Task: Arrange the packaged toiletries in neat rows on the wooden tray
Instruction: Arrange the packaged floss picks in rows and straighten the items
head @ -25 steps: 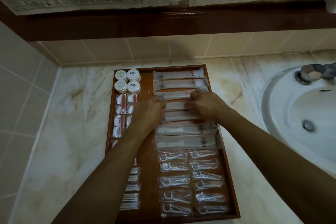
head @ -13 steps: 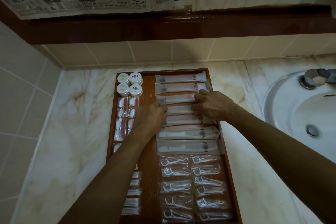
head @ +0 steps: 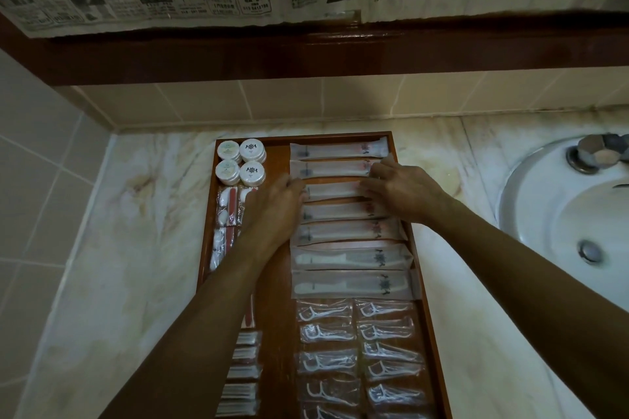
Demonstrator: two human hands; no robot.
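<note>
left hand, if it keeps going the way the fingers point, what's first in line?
The left hand points up and right, fingertips at the left end of the third long sachet. Going on, it would likely meet the second sachet next; depth is unclear.

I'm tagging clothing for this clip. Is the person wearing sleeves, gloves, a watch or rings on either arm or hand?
No. Both forearms are bare up to the frame edge, with no sleeves showing. The left hand and right hand have no gloves, and no watch or bracelet shows at the wrists. Rings cannot be ruled out in the dim light.

Single head-worn view, steeply down and forward, close over wooden tray (head: 417, 248).
</note>
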